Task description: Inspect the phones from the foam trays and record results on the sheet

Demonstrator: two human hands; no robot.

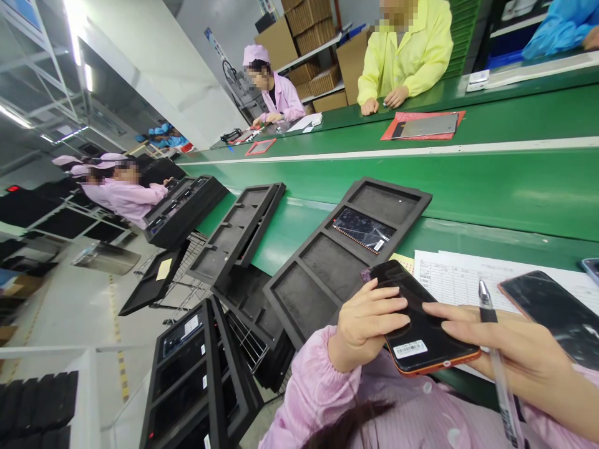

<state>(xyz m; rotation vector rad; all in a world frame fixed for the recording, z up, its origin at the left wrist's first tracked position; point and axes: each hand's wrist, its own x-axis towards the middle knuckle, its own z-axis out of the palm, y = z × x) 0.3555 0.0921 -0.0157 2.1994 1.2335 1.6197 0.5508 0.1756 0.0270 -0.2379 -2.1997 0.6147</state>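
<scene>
A black smartphone [421,330] with an orange frame and a white barcode label lies tilted before my body. My left hand [362,321] is closed on its left edge, fingers across the glass. From the right, my right hand [515,346] rests its outstretched fingers on the phone's face. A clear pen [501,390] with a black grip is tucked between the fingers of that hand, tip upward. To the right, another dark phone [552,312] lies on printed sheets [449,268]. Beyond my left hand, a black foam tray [285,284] holds a phone [365,229] in one compartment.
A green conveyor [337,171] runs across ahead, with a flat panel on red wrap [428,126] on its far side. Co-workers in yellow [416,56] and pink [285,96] sit opposite. Stacked trays [187,374] with several phones stand at lower left.
</scene>
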